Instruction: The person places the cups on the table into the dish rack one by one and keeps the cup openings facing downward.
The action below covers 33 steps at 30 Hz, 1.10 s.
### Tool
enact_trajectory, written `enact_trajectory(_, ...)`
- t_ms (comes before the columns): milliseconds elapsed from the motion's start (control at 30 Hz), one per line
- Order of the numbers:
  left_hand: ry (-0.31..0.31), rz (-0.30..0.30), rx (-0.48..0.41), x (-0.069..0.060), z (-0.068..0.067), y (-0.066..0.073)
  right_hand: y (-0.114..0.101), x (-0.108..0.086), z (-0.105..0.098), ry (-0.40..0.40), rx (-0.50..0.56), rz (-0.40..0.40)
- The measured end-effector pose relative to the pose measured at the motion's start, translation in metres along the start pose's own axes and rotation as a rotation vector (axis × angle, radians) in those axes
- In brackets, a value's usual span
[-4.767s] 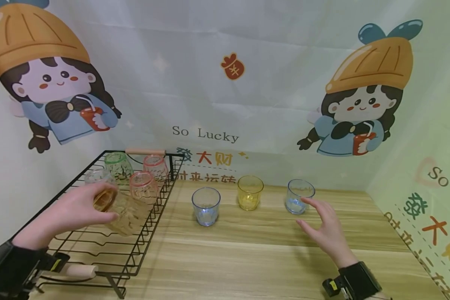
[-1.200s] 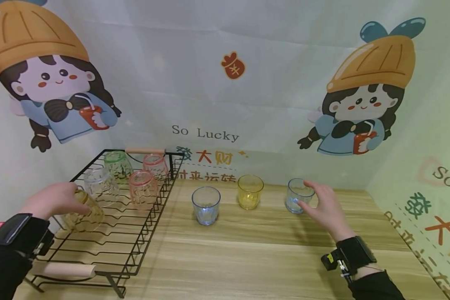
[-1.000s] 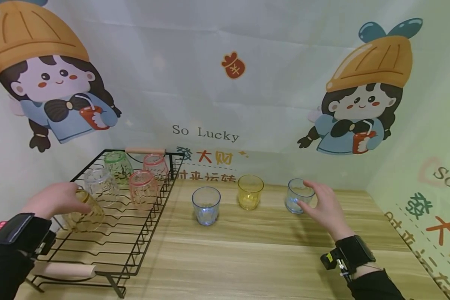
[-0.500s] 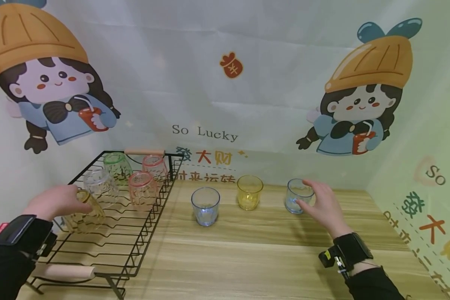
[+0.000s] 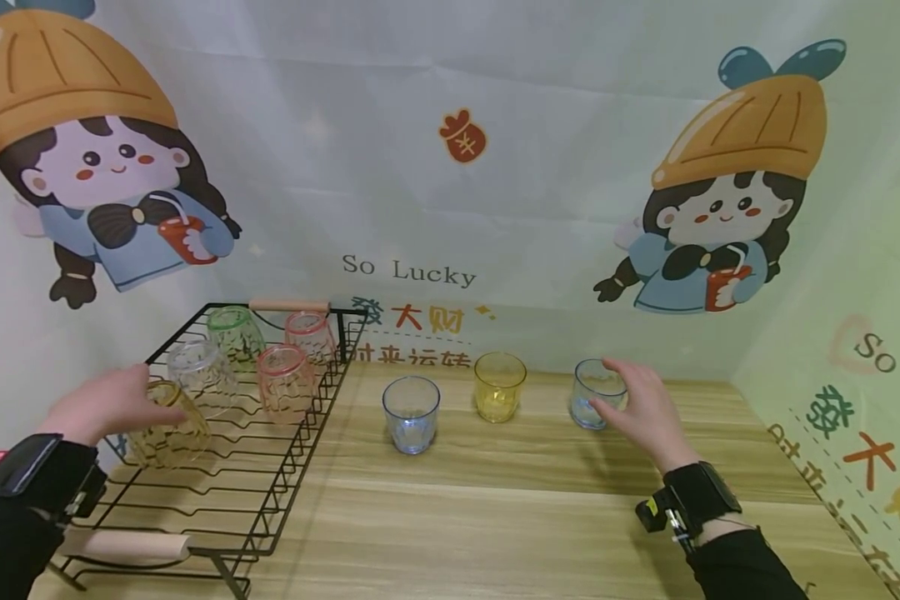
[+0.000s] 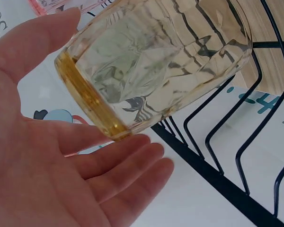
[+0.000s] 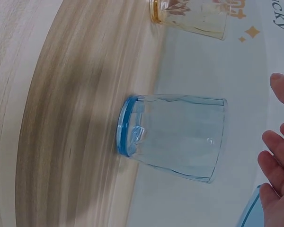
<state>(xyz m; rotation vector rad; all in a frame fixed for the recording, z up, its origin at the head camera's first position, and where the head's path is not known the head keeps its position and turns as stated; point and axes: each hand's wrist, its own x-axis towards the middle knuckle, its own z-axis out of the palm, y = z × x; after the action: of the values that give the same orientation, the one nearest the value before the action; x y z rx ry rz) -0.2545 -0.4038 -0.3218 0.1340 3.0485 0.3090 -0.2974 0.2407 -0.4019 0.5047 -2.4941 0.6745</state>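
Observation:
On the black wire rack (image 5: 228, 487), an amber-tinted glass (image 5: 183, 437) stands upside down. My left hand (image 5: 108, 404) is at its raised base. In the left wrist view the thumb and fairly straight fingers of the left hand (image 6: 52, 127) lie on either side of the amber base (image 6: 92, 97), the fingertips close against it; whether they touch cannot be told. At the right, my right hand (image 5: 648, 412) hovers by a blue-rimmed glass (image 5: 588, 408), thumb and fingers spread. The right wrist view shows that blue glass (image 7: 175, 137) upright, with a gap to the right hand (image 7: 281, 165).
Also upside down on the rack are a green glass (image 5: 236, 337), a clear one (image 5: 201, 375) and two pink glasses (image 5: 311, 337). Upright on the wooden table (image 5: 465, 525) stand another blue glass (image 5: 411, 417) and a yellow glass (image 5: 499, 387). A printed cloth (image 5: 390, 192) hangs behind.
Since the oldest frame, the left hand has brought the tilted amber glass leftward and down onto the rack. The right hand has moved slightly toward the blue glass. Little differs over the last second.

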Motion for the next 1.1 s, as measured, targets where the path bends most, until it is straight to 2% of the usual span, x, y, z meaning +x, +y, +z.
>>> enact_trajectory(133,0.081,0.015,0.014,0.0,0.001,0.0,0.001,0.001,0.001,-0.003,-0.017,-0.012)
enact_trajectory(267,0.153,0.0,0.037,0.001,0.001,0.002,0.002,0.001,0.002,-0.016,-0.031,-0.017)
enact_trajectory(533,0.184,0.002,0.046,0.0,-0.001,0.007,0.004,0.001,0.006,-0.041,-0.075,0.001)
enact_trajectory(867,0.23,-0.036,0.055,-0.003,-0.001,0.018,0.008,0.003,0.012,-0.048,-0.118,-0.016)
enact_trajectory(1100,0.301,-0.008,0.045,-0.002,-0.001,0.026,0.009,0.003,0.014,-0.049,-0.147,-0.025)
